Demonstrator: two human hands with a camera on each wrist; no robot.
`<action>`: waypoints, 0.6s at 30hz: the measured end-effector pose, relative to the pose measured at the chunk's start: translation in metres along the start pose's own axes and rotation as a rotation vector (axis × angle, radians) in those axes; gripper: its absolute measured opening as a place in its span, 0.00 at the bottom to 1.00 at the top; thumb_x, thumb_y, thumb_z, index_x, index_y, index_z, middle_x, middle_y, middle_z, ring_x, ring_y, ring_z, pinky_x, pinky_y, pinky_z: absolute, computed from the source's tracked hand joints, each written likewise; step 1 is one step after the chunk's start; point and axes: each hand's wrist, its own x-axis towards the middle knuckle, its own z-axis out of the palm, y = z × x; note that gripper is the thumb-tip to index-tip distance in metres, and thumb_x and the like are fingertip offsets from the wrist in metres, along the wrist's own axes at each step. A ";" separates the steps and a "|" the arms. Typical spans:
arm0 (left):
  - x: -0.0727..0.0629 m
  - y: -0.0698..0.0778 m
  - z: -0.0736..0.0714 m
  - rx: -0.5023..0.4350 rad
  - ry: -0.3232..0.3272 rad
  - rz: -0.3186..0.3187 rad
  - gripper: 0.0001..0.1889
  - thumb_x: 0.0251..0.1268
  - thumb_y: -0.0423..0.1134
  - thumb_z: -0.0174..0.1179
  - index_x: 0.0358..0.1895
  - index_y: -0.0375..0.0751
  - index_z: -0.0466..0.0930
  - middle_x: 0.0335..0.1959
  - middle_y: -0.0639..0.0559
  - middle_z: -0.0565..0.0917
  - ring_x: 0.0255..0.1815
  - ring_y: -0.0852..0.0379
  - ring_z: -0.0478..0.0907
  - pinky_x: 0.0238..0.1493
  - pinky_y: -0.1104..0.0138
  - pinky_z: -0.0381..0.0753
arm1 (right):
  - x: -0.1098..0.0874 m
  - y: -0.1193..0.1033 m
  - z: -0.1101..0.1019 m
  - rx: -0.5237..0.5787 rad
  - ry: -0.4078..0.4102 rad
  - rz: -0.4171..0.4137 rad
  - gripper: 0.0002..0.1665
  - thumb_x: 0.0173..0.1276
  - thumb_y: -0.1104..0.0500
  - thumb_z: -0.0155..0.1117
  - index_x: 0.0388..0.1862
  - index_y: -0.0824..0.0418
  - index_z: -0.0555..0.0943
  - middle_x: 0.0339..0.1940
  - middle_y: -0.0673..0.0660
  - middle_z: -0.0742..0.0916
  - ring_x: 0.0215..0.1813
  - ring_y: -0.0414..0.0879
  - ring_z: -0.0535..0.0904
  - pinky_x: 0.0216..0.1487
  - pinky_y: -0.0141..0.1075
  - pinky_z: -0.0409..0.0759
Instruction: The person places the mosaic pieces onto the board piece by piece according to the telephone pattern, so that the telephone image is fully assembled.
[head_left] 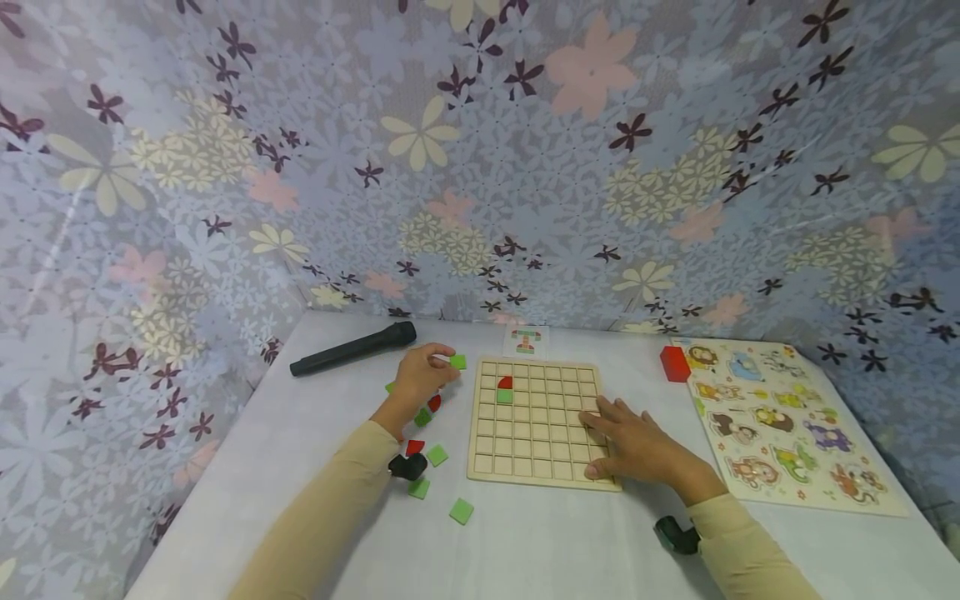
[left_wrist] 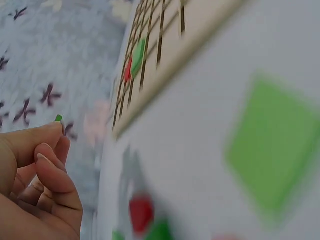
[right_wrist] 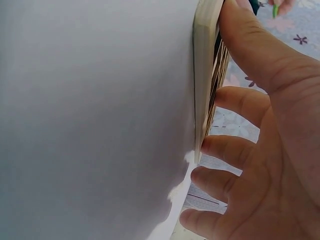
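In the head view my left hand (head_left: 422,375) pinches a green square tile (head_left: 458,362) just left of the wooden grid board (head_left: 540,433); the tile's edge (left_wrist: 59,118) pokes out at the fingertips in the left wrist view. A red tile with a rounded corner (head_left: 506,382) sits in the board's upper left part, directly above a green square tile (head_left: 505,397). My right hand (head_left: 637,442) rests on the board's right side, fingers spread and thumb near the lower right corner. Behind the board lies a small card with a red and green pattern (head_left: 526,341).
Several loose tiles lie left of the board, among them a green square (head_left: 462,511) and a red piece (head_left: 415,447). A black flashlight-shaped object (head_left: 352,350) lies at the back left. To the right are a red block (head_left: 675,364) and an animal puzzle board (head_left: 813,446). Flowered cloth (head_left: 480,167) hangs behind.
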 end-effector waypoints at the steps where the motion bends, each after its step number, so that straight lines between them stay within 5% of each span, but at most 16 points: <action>1: 0.002 0.002 0.008 -0.023 -0.016 0.004 0.17 0.63 0.32 0.70 0.56 0.43 0.84 0.39 0.47 0.86 0.33 0.48 0.80 0.30 0.63 0.77 | 0.000 0.000 0.000 0.000 0.000 -0.001 0.57 0.56 0.30 0.72 0.78 0.57 0.68 0.80 0.73 0.61 0.77 0.78 0.53 0.66 0.78 0.50; 4: 0.007 0.009 0.031 -0.045 -0.069 0.002 0.17 0.63 0.32 0.70 0.55 0.43 0.84 0.41 0.46 0.86 0.36 0.44 0.82 0.34 0.60 0.80 | -0.001 0.001 -0.002 0.000 0.000 0.002 0.57 0.56 0.30 0.72 0.78 0.57 0.68 0.80 0.73 0.60 0.77 0.78 0.53 0.66 0.78 0.50; 9: 0.014 0.014 0.060 0.046 -0.142 0.024 0.16 0.62 0.33 0.72 0.54 0.44 0.85 0.42 0.48 0.87 0.41 0.50 0.83 0.45 0.59 0.83 | 0.000 0.003 -0.003 0.010 -0.005 0.013 0.57 0.56 0.30 0.72 0.78 0.57 0.68 0.80 0.72 0.60 0.78 0.77 0.52 0.67 0.78 0.49; 18: 0.018 0.015 0.086 0.115 -0.173 0.050 0.16 0.62 0.34 0.72 0.52 0.43 0.85 0.44 0.48 0.85 0.48 0.49 0.81 0.53 0.55 0.81 | 0.001 0.004 0.002 0.032 -0.010 0.021 0.57 0.55 0.31 0.73 0.78 0.57 0.68 0.81 0.72 0.60 0.78 0.77 0.51 0.67 0.78 0.48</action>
